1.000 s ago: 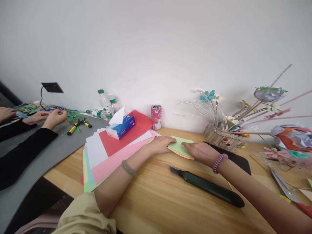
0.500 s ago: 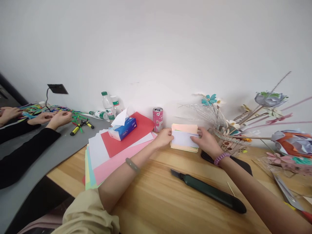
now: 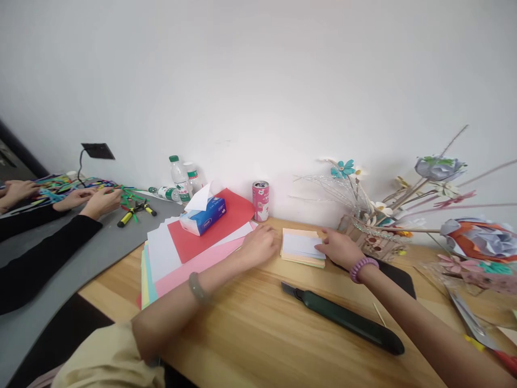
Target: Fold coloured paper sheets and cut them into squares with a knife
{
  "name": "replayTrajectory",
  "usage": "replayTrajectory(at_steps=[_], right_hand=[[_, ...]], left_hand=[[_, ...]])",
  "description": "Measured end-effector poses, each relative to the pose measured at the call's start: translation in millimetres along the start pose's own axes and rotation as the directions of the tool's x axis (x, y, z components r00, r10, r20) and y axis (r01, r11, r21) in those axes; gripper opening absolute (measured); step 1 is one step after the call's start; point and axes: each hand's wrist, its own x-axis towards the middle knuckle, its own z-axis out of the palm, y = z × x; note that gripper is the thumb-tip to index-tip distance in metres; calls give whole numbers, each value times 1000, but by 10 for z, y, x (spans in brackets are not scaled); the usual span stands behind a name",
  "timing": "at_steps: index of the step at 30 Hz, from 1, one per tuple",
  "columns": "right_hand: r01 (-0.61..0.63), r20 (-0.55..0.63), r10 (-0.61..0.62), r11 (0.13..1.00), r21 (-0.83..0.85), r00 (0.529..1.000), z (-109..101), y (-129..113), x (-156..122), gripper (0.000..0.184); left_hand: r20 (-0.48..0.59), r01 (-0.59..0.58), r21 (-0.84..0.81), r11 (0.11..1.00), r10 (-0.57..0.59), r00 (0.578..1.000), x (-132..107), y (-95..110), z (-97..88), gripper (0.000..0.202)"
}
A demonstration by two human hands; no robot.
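**Flanking a small paper stack, both hands open**

Stack of small paper sheets [image 3: 302, 247] lies flat on the table [image 3: 250, 339], near the back edge, between the person's two hands. Edges look fairly even; top sheet pale, peach and yellow layers showing beneath.

Left hand [image 3: 260, 245]: palm down on the table, just beside the stack's left edge. Grip loose and open, nothing held. Whether the fingertips meet the paper I cannot tell.

Right hand [image 3: 339, 249]: fingertips touching the stack's right edge, grip open too, resting against the paper rather than pinching it. Wrist lies over a flat black pad [image 3: 398, 275].

Progress, as I judge it: the stack is gathered and set down, so that much is done. The utility knife [image 3: 343, 318] lies untouched in front of the stack, apart from both hands (blade tip pointing left). The large coloured sheets [image 3: 189, 253] to the left are fanned out whole, with a blue tissue box [image 3: 204, 215] sitting on the red one. No cut strips or folded pieces show near the stack.

Around: pink can [image 3: 260, 200] by the wall behind the left hand; basket of paper flowers [image 3: 371, 237] behind the right. Far left, on a grey table, co-workers' hands [image 3: 97, 202] busy among coloured strips, well apart.
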Motion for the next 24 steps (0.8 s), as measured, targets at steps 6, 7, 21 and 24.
replayTrajectory(at_steps=[6,7,21,24], right_hand=[[143,-82,-136,986,87,987,-23,-511,218,35],[160,-101,-148,980,116,984,13,-644,313,36],[32,-270,62,943,332,961,294,-1556,824,36],[34,-325,81,942,334,942,117,-1454,529,37]], left_hand=[[-68,178,148,973,-169,983,-240,-395,-116,75],[-53,196,163,967,-189,980,-252,-454,-103,86],[-3,106,290,951,-110,994,-359,-589,85,90],[-30,91,301,949,-87,996,-373,-608,115,87]])
